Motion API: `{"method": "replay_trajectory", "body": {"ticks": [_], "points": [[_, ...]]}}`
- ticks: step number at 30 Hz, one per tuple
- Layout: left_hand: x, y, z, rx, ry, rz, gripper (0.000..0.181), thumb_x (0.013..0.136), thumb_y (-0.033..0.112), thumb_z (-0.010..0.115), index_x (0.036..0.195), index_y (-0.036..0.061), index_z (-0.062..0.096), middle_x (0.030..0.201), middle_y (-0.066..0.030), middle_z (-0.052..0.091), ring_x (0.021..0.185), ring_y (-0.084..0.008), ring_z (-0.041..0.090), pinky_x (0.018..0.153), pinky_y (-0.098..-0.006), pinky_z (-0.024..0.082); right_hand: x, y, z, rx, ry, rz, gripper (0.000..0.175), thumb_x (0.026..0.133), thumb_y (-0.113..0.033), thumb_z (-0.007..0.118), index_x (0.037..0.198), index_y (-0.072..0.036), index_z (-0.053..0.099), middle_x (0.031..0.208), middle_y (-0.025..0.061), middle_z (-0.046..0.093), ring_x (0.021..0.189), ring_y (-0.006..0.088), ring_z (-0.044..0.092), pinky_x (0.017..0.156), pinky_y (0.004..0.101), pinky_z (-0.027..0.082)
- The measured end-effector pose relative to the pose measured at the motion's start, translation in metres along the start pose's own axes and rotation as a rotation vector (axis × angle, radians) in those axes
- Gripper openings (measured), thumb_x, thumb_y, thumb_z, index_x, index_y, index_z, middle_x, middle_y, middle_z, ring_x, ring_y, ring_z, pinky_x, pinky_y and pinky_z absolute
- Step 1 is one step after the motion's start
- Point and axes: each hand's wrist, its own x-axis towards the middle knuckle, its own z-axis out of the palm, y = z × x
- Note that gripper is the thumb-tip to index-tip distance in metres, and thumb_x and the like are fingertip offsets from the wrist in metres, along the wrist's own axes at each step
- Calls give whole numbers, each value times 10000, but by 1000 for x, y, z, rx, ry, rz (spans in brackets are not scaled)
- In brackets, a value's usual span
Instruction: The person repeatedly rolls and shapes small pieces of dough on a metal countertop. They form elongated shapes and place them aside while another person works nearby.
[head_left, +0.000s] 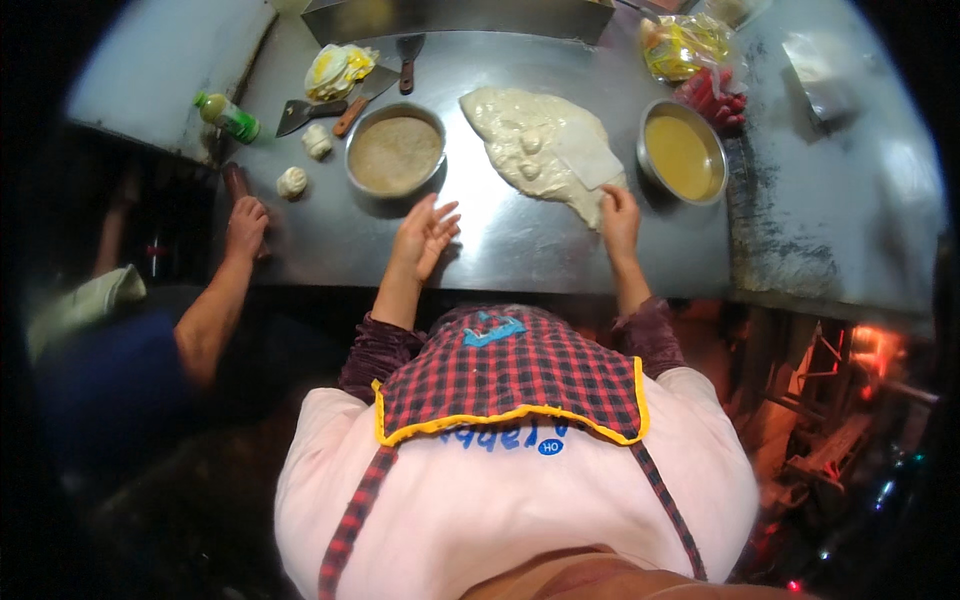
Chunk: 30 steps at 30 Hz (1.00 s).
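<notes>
A pale sheet of soft dough (517, 127) is spread on the steel worktop, with two small round lumps of dough (531, 154) on top. Over its right part lies a translucent white plastic dough scraper (589, 154). The fingertips of my right hand (622, 221) are curled at the scraper's near edge and appear to grip it. My left hand (424, 236) is held palm up with fingers apart and nothing in it. It is just in front of a metal bowl (397, 150) filled with a brownish, grainy substance.
A bowl of yellow liquid (681, 159) stands right of the dough, near packaged red sausages (712, 97). Scrapers (311, 112), dough balls (292, 182) and a green-capped bottle (227, 118) lie left. Another person's hand (247, 225) rests on a rolling pin (236, 184).
</notes>
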Motion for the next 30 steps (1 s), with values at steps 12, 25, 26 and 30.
{"method": "replay_trajectory", "body": {"ticks": [12, 25, 26, 30], "points": [[47, -34, 47, -26, 343, 222, 451, 929, 201, 538, 1315, 23, 388, 1240, -146, 511, 1074, -287, 519, 891, -396, 442, 62, 27, -34, -67, -191, -46, 483, 819, -159, 621, 1221, 71, 486, 1230, 258, 505, 1163, 366, 475, 988, 401, 369], [114, -105, 90, 1030, 634, 627, 811, 751, 286, 713, 1354, -72, 307, 1293, -279, 431, 1161, -384, 477, 971, -402, 402, 183, -27, 5, -624, -886, -231, 312, 797, -196, 583, 1015, 24, 623, 973, 237, 638, 915, 378, 621, 790, 445, 482], [122, -109, 93, 1112, 654, 722, 845, 720, 297, 735, 1348, -70, 305, 1269, -288, 437, 1143, -404, 480, 967, -416, 402, 191, -42, -3, -621, -880, -221, 281, 802, -190, 576, 983, 15, 643, 926, 231, 647, 887, 369, 629, 777, 438, 482], [116, -110, 111, 1145, 690, 633, 725, 728, 214, 730, 1280, -72, 356, 1177, -265, 514, 1094, -378, 513, 934, -401, 419, 186, -101, 0, -66, -1031, -405, 204, 818, -164, 569, 927, -36, 686, 873, 224, 652, 812, 365, 632, 737, 427, 479]]}}
